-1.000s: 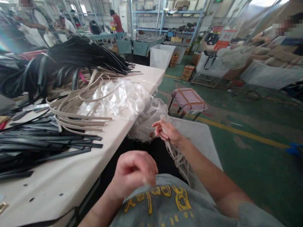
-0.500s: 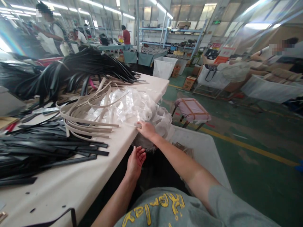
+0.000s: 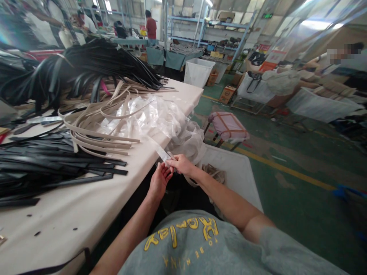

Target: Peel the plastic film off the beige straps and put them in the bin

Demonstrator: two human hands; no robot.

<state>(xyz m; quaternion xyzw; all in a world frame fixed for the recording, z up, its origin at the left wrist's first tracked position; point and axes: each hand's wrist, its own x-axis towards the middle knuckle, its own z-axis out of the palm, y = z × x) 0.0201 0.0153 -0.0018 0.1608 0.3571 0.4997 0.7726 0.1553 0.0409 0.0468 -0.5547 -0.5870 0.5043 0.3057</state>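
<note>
My right hand [image 3: 182, 165] pinches the end of a beige strap [image 3: 171, 155], with a strip of clear plastic film [image 3: 161, 151] at its fingertips. The film runs up to the table edge, and part of the strap hangs in a loop below the hand. My left hand [image 3: 159, 179] is just beside it, palm up, fingers loosely curled and slightly apart. Its fingertips are close to the right fingers; whether they touch the film I cannot make out. A heap of crumpled clear film [image 3: 160, 114] lies on the table and spills over its edge.
The cream table [image 3: 143, 168] carries beige straps [image 3: 97, 135], cut black straps [image 3: 57, 168] and a large black bundle [image 3: 106, 61]. Below its edge stands a white bin [image 3: 243, 172] with beige pieces inside. A pink-covered stool [image 3: 229, 126] stands beyond. Other people work farther off.
My right hand has drawn back from the table edge, bringing the strap end and film strip toward me. My left hand has risen slightly and now meets it. The view has tilted down.
</note>
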